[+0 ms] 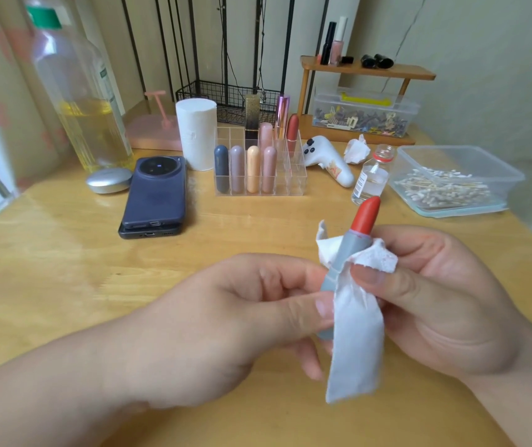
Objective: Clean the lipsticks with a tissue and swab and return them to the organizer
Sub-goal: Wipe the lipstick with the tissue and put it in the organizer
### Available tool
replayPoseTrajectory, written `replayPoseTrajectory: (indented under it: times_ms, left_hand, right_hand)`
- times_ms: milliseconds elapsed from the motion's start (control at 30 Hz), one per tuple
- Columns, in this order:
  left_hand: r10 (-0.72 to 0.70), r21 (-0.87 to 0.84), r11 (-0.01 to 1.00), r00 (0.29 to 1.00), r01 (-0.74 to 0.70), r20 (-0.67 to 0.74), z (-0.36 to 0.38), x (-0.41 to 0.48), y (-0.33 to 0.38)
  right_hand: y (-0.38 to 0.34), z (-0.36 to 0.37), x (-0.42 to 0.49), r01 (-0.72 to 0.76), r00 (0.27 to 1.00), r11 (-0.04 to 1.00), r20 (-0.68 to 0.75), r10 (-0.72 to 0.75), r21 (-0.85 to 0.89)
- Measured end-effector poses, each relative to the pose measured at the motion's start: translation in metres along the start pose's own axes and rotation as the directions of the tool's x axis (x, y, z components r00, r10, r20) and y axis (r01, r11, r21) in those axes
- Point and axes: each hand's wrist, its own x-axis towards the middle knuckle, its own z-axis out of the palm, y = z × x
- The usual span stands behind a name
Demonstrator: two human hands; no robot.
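Observation:
An uncapped lipstick [356,235] with a grey tube and an orange-red bullet stands tilted above the table's front. My left hand [251,321] grips its lower tube. My right hand [442,291] pinches a white tissue [353,337] against the tube's upper part; a long strip of tissue hangs down. Behind, the clear acrylic organizer [293,183] holds several capped lipsticks. A clear tub of cotton swabs [451,185] sits at the right.
Two stacked phones [153,195] lie left of the organizer, with a silver case [109,179] and a tall oil bottle [87,101] beyond. A tissue roll [195,132], a white handheld device [329,159], a small glass bottle [371,180] and a crumpled tissue [356,150] stand nearby.

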Motion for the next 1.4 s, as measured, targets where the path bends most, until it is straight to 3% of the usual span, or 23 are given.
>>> replayPoseTrajectory:
  times_ms: [300,633,933,1100,1400]
  left_hand:
    - [0.052,0.108,0.994,0.954,-0.021,-0.294,0.004,-0.001,-0.007]
    - [0.051,-0.004,0.999,0.982,-0.053,-0.182,0.004,0.003,-0.003]
    - [0.078,0.071,0.996,0.963,-0.062,-0.258,0.007,0.002,-0.002]
    - [0.106,0.103,0.991,0.954,-0.08,-0.281,0.008,0.0,-0.002]
    - [0.126,0.162,0.985,0.906,-0.064,-0.404,0.013,-0.001,-0.001]
  right_hand:
    - [0.004,0.005,0.001,-0.004,1.0,1.0,-0.029,0.004,-0.016]
    - [0.001,0.001,0.001,0.041,0.999,0.972,-0.015,-0.039,0.231]
    - [0.005,-0.004,0.002,-0.028,0.998,0.978,0.057,0.017,0.206]
    - [0.003,-0.009,0.002,-0.128,0.98,0.915,0.189,0.058,0.383]
    - [0.003,-0.012,0.004,-0.244,0.944,0.88,0.308,0.119,0.408]
